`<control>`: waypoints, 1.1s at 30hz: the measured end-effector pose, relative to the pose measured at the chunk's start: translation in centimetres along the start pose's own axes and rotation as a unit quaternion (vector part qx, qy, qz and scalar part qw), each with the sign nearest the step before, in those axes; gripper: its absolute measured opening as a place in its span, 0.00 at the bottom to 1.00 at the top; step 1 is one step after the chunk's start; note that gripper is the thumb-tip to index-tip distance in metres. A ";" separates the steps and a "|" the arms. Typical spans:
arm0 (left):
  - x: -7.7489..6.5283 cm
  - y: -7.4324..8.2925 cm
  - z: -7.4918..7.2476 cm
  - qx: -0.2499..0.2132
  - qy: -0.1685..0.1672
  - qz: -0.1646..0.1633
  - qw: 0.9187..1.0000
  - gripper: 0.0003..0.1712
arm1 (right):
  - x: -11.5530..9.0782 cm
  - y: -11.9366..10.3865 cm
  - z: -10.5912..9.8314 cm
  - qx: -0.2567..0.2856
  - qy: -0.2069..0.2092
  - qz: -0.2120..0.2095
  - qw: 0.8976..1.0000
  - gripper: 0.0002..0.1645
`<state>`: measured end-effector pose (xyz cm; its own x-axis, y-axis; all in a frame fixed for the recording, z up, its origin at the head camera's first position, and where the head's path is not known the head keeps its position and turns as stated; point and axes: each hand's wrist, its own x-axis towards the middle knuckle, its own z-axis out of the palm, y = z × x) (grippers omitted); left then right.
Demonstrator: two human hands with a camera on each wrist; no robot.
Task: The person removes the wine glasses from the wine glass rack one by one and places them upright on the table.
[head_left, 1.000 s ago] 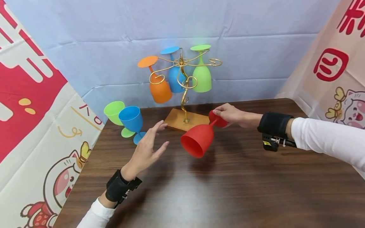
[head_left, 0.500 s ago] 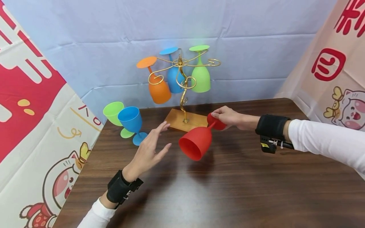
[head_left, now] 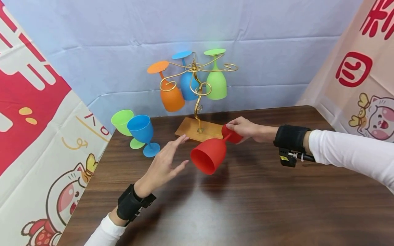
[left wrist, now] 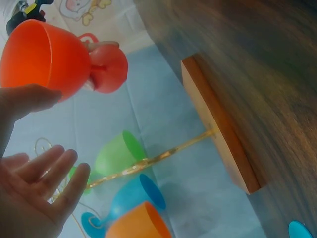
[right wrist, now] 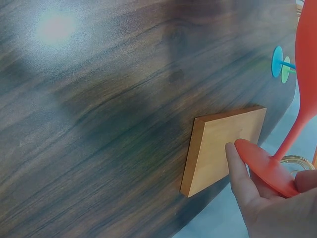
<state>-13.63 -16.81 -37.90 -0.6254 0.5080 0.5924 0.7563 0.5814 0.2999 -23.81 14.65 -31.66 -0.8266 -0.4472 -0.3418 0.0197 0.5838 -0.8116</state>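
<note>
My right hand [head_left: 245,128] pinches the foot of a red goblet [head_left: 209,154], which hangs tilted above the table with its mouth toward the lower left. The right wrist view shows fingers and thumb on the red foot [right wrist: 270,171]. Just left of the goblet's mouth is my left hand [head_left: 164,164], fingers extended and holding nothing; whether it touches the red bowl [left wrist: 69,62] is unclear. Behind both stands a gold wire rack [head_left: 198,99] on a wooden base [head_left: 191,129]. An orange goblet [head_left: 172,97], a blue goblet [head_left: 188,83] and a green goblet [head_left: 217,85] hang upside down from it.
A second blue goblet [head_left: 141,129] and a second green goblet [head_left: 122,121] stand upright at the table's left side. The dark wood table [head_left: 261,205] meets a pale cloth backdrop [head_left: 271,61] behind. Printed cloths [head_left: 37,119] border both sides.
The red goblet and my right hand have shifted slightly left and toward me. My left hand has moved a little right, closer to the goblet's mouth.
</note>
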 end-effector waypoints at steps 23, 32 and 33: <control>0.1 0.6 0.7 -0.040 -0.037 0.008 0.999 0.58 | -0.2 0.1 1.1 0.075 -0.032 0.023 0.996 0.25; 0.0 2.2 0.7 -0.082 -0.032 0.016 0.996 0.60 | -0.1 0.3 2.8 0.130 -0.058 0.048 0.989 0.25; 0.0 2.4 0.6 -0.089 -0.032 0.017 0.995 0.60 | -0.1 0.4 3.0 0.138 -0.062 0.052 0.987 0.25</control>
<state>-11.99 -15.01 -37.64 -0.6059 0.5672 0.5578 0.7954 0.4447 0.4118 -22.06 12.90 -33.34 -0.7367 -0.4838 -0.4724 0.2684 0.4321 -0.8610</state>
